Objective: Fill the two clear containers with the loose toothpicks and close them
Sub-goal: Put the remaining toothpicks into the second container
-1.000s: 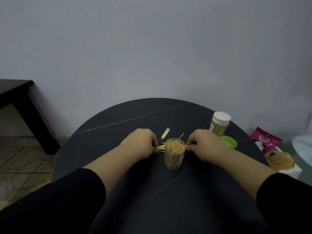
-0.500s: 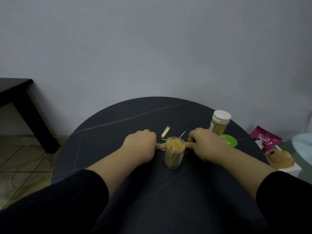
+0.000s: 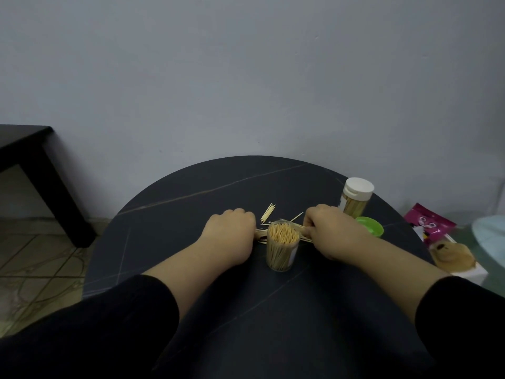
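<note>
An open clear container (image 3: 281, 250) full of upright toothpicks stands mid-table. Just behind it lies a bundle of loose toothpicks (image 3: 305, 233), held level at both ends. My left hand (image 3: 229, 236) grips its left end with curled fingers; my right hand (image 3: 330, 231) pinches its right end. A few more loose toothpicks (image 3: 267, 213) lie on the table behind the hands. A second clear container (image 3: 355, 199), filled and capped with a white lid, stands at the back right. A green lid (image 3: 370, 227) lies beside my right hand.
The round dark table (image 3: 191, 203) ends near a grey wall. To the right, off the table, sit a pink packet (image 3: 429, 224) and a brown plush toy (image 3: 451, 254) on a white box. A black table (image 3: 32, 160) stands at left over tiled floor.
Both hands have shifted slightly away from me behind the open container, still holding the toothpick bundle between them. The containers have not moved.
</note>
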